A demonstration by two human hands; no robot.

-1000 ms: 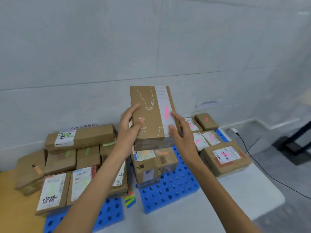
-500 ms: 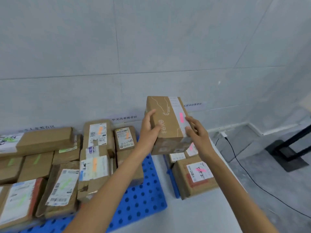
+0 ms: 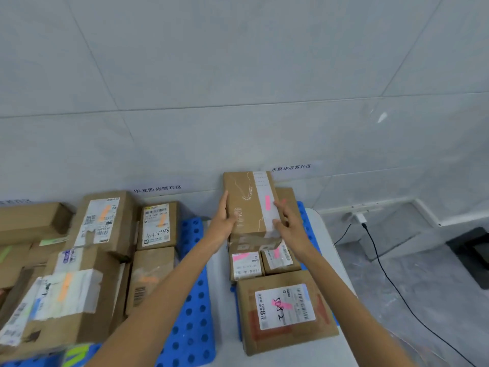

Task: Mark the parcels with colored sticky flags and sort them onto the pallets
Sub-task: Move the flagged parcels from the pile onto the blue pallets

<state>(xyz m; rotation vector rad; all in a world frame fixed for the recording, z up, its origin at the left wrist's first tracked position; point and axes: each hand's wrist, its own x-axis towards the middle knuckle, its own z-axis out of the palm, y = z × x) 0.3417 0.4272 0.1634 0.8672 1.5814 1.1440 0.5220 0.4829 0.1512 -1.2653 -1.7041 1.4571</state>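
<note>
I hold a brown cardboard parcel point(image 3: 247, 205) with a white strip and a pink flag point(image 3: 267, 202) between both hands. My left hand point(image 3: 221, 221) presses its left side and my right hand point(image 3: 287, 223) its right side. The parcel sits on top of other pink-flagged parcels at the back of the right blue pallet point(image 3: 304, 215), close to the wall. Two small pink-flagged parcels point(image 3: 247, 264) lie just in front of it, and a larger pink-flagged parcel point(image 3: 284, 308) lies nearest to me.
The middle blue pallet point(image 3: 191, 313) carries several orange-flagged parcels point(image 3: 103, 223). Green-flagged parcels point(image 3: 29, 229) lie at the far left. Flag strips point(image 3: 76, 353) show at the bottom left. A black cable point(image 3: 383, 274) runs from a wall plug across the floor on the right.
My view has swung right, and both hands have carried the pink-flagged parcel rightward and down onto the stack at the back of the right pallet.
</note>
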